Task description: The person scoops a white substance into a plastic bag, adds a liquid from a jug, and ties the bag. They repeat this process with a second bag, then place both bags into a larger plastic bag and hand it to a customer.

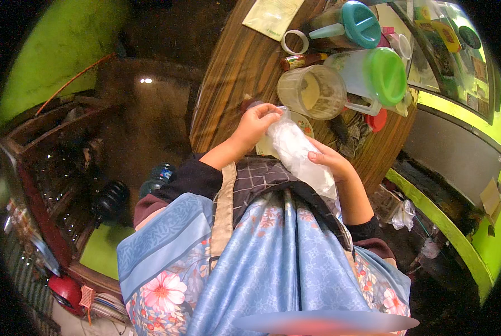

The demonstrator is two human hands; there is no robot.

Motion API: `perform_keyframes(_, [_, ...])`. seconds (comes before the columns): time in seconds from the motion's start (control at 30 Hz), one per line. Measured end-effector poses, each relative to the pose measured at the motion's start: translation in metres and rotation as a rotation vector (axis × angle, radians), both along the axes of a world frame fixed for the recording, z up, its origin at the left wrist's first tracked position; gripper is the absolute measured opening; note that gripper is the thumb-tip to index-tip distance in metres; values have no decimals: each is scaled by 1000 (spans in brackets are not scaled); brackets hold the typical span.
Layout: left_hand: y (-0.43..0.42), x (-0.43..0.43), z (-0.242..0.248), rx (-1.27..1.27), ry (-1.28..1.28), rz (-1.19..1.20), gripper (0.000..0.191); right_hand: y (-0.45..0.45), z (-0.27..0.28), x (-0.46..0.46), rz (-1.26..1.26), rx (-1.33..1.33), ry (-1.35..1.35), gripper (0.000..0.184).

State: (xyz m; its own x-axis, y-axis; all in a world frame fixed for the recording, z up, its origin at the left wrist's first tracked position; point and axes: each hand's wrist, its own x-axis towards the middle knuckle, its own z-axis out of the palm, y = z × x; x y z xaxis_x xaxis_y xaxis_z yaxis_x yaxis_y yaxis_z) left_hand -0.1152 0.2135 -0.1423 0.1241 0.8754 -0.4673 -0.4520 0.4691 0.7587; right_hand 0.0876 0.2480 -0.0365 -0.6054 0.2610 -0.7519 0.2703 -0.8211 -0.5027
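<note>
A clear plastic bag [300, 157] filled with something white is held between both hands, slanting in front of my apron [263, 174]. My left hand [261, 122] pinches its upper end with thumb and fingers. Lower down, my right hand [332, 159] supports its side, thumb on top. Just beyond the bag lies a round tub [313, 92] of see-through plastic with pale residue inside. A floral-patterned plate [301, 124] shows partly behind the bag. What the bag contains cannot be told exactly.
On the wood-grain table [229, 84] are a green-lidded pitcher [372, 80], a teal-lidded pitcher [347, 27], a roll of tape [295, 42] and a flat plastic packet [272, 17]. A glass case [451, 50] stands right. Left are a dark wooden rack [61, 168] and a water bottle [156, 178].
</note>
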Motion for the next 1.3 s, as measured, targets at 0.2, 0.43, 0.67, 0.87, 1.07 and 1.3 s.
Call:
perform_keyframes(0.2, [-3, -12, 2, 20, -197, -57, 30, -3, -1, -5, -83, -42, -14, 77])
perform_keyframes(0.43, [-2, -19, 3, 27, 60, -145, 28, 8, 1, -5, 51, -166, -109, 62])
perform_keyframes(0.67, [2, -29, 12, -47, -180, -24, 22, 4, 2, -15, -148, -190, 16, 65])
perform_keyframes(0.87, [2, -28, 11, -72, -313, 49, 22, 15, 3, -14, -59, -238, 49, 77])
perform_keyframes(1.07, [1, -32, 11, -85, -364, 42, 22, 15, 3, -12, 27, -10, -56, 78])
perform_keyframes(1.3, [-3, -25, 11, 14, -327, 25, 23, 12, -29, -40, -207, -132, 38, 81])
